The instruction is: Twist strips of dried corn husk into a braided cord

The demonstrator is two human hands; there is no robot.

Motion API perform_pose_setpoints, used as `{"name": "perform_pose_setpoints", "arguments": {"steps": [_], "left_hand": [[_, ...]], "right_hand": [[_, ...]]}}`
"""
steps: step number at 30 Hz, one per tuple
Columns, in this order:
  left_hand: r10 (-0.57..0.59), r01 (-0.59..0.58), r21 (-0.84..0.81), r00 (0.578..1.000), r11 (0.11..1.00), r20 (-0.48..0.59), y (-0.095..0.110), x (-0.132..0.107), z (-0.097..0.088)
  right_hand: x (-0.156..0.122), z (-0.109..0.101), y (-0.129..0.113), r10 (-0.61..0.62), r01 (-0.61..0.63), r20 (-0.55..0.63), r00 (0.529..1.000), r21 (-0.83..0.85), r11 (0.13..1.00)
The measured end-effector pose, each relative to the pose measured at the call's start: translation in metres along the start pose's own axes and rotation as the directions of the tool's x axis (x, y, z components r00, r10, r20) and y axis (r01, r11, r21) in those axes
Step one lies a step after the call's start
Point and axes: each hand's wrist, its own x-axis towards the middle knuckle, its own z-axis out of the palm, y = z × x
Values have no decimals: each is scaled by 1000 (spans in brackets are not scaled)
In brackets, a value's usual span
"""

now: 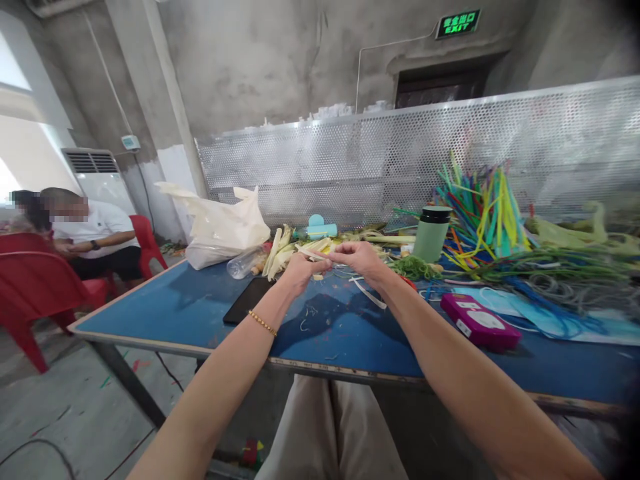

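Observation:
Above the blue table point(200, 293), my two hands meet over its middle. My left hand point(302, 272) is closed in a pinch on a pale, thin strip point(311, 253), perhaps a piece of husk. My right hand point(361, 259) pinches the same strip close beside the left fingertips. Below the right wrist a white curved strip point(369, 294) hangs or lies; whether it joins the held one I cannot tell. Behind my hands is a heap of pale yellow leafy husks point(278, 255). Small scraps are scattered on the tabletop under my hands.
A dark tablet point(249, 300), a plastic bottle point(243, 263) and a white bag point(225, 227) are left. Right are a green tumbler point(431, 237), a magenta box point(479, 323), colourful strips point(493, 213) and green stalks point(550, 263). A seated person point(100, 230) is far left.

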Motion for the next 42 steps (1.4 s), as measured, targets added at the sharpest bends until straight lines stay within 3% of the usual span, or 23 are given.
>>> {"name": "perform_pose_setpoints", "arguments": {"steps": [7,15,35,42], "left_hand": [[-96,95,-90,995,991,0,4,-1,3],[-89,90,14,996,996,-29,4,-2,5],[-116,116,-25,993,993,-35,1,1,4],[-123,123,-20,992,992,-19,-1,1,2]], "right_hand": [[3,3,3,24,-18,-109,994,55,998],[2,3,3,59,-59,-112,992,6,998],[9,3,16,-53,23,-199,978,-150,988],[8,2,13,-88,46,-174,981,-232,972]]}}
